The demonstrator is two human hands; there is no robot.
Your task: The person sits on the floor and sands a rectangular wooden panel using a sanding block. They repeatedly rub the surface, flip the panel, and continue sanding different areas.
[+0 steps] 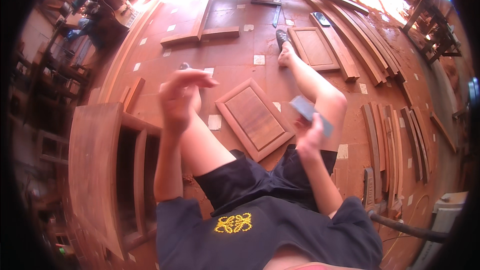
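My right hand [310, 137] is closed around a flat grey rectangular block [303, 106], held up over my right thigh. Motion blurs the block, and I cannot tell what it is made of. My left hand [180, 95] is raised above my left knee, slightly blurred, its fingers stretched out to the right with nothing visible in them. Between my legs a framed wooden panel [257, 116], like a cabinet door, lies tilted at an angle on the tiled floor. Neither hand touches it.
A second framed panel [313, 48] lies beside my right foot. Long boards [345, 30] stretch along the far right, with shorter strips [390, 145] nearer. A wooden cabinet frame [95, 170] stands at my left. Ahead lie joined beams [200, 35] and a try square [276, 12].
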